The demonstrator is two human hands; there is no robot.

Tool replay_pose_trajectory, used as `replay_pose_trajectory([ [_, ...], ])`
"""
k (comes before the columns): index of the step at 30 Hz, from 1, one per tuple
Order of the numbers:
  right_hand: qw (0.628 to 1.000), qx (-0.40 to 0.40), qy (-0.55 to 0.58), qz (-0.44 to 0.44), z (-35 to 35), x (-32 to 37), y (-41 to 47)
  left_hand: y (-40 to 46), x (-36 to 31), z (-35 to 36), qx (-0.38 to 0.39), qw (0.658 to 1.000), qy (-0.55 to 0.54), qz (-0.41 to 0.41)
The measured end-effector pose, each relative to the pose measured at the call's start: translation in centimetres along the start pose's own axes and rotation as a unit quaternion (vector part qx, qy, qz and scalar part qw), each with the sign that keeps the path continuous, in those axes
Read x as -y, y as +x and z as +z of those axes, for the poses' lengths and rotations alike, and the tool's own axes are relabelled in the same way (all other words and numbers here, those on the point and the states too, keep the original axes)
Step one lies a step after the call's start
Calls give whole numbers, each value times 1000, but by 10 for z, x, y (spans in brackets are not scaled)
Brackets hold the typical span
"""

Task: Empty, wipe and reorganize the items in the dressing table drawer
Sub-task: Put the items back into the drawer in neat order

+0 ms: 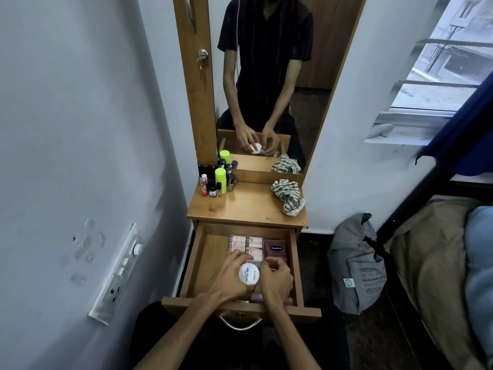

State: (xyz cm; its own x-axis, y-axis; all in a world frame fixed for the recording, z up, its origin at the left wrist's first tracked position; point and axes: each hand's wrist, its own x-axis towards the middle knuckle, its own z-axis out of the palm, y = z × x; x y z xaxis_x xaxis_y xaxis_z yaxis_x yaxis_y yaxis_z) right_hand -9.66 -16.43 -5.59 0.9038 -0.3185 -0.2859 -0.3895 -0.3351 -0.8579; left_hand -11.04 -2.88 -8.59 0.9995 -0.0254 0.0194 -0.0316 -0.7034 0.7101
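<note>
My left hand (230, 276) curls round a white round jar (249, 273) labelled nail polish, holding it over the open drawer (197, 265) of the dressing table. My right hand (276, 280), fingers curled, touches the jar's right edge; I cannot tell whether it grips anything. Pink boxes (246, 244) and a Vaseline packet (276, 251) lie at the drawer's rear. On the worktop (248, 204), small bottles (216, 182) cluster at the left rear and a checked cloth (289, 196) lies crumpled at the right.
</note>
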Motion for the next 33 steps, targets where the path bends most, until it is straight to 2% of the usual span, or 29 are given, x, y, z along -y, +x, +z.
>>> replay_pose_trajectory([
  [3, 996, 42, -80, 10, 7, 1, 1, 7, -4, 4, 29, 999, 18, 2],
  [7, 991, 31, -130, -8, 9, 3, -2, 12, -4, 13, 46, 998, 38, -3],
  [12, 995, 9, -100, -4, 5, 4, -7, 20, -12, 23, 67, 995, 76, 16],
  [23, 997, 7, -67, 23, 2, 6, -5, 21, -16, 30, 71, 995, 62, 31],
  [25, 998, 5, -55, 21, 2, 7, -7, 21, -14, 23, 39, 997, 49, 42],
  [28, 999, -13, -30, 15, 0, 8, -9, 27, -13, -3, -90, 995, 18, 33],
  [33, 1000, -22, -8, 13, -4, 11, -12, 69, -19, -80, -283, 958, 31, -29],
])
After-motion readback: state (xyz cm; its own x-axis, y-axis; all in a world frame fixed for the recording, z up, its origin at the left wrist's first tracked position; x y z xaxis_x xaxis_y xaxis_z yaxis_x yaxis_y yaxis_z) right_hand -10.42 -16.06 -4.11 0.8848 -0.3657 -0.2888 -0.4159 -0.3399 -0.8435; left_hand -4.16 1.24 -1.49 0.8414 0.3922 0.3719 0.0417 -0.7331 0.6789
